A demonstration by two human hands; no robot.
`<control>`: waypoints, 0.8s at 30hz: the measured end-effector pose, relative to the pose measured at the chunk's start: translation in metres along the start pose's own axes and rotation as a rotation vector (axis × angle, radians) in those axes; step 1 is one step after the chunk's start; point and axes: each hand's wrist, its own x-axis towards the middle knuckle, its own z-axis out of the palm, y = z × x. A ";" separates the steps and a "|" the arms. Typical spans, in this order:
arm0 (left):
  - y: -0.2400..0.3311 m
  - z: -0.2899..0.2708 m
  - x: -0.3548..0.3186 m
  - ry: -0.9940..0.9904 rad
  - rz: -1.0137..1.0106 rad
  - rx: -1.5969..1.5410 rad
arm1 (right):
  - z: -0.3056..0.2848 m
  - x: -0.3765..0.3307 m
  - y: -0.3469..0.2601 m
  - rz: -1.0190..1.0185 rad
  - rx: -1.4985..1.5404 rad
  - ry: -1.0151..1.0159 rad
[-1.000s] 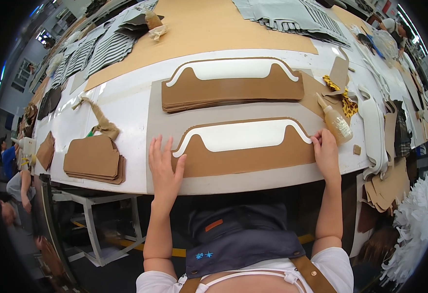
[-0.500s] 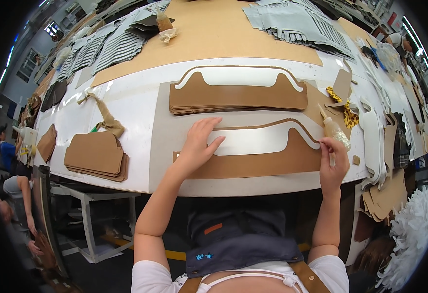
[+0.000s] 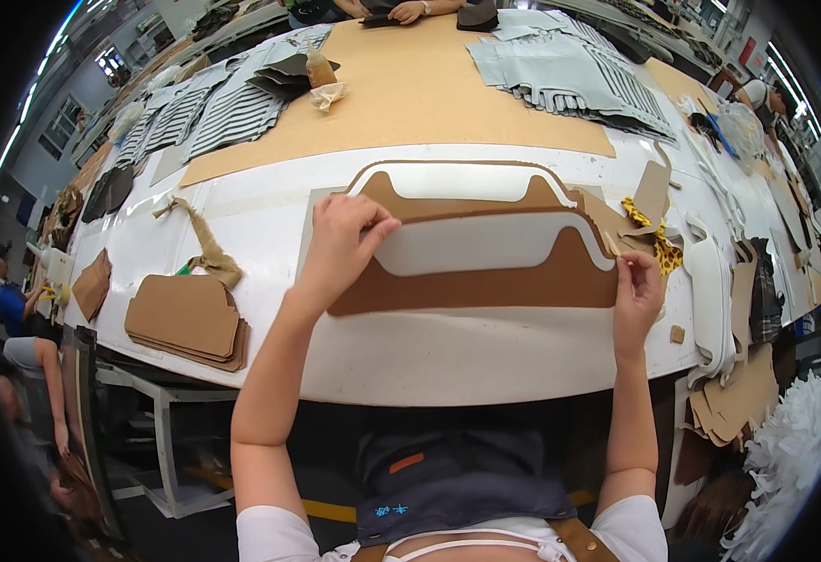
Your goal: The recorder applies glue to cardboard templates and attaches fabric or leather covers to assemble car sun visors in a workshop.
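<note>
My left hand pinches the left end of a long brown panel with a white shaped strip lying along it. At its right end my right hand grips the same panel between thumb and fingers. The panel is raised off the grey board. Just behind it lies a stack of similar brown panels, its top one carrying another white strip; the held panel hides the stack's front. The pale nozzle of a bottle shows beside my right hand.
Brown cut pieces are stacked at the left, with a tan cloth strip behind. Grey striped pieces and grey fanned pieces lie farther back. White padded parts line the right edge. Another person's hand is at the far side.
Both hands have lifted the brown panel with its white strip off the board and moved it away from me, toward the stack. My left hand has shifted to the panel's left end.
</note>
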 end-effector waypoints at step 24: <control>-0.071 -0.025 -0.189 -0.029 -0.313 0.340 | 0.091 -0.019 0.002 -0.335 -0.066 -0.610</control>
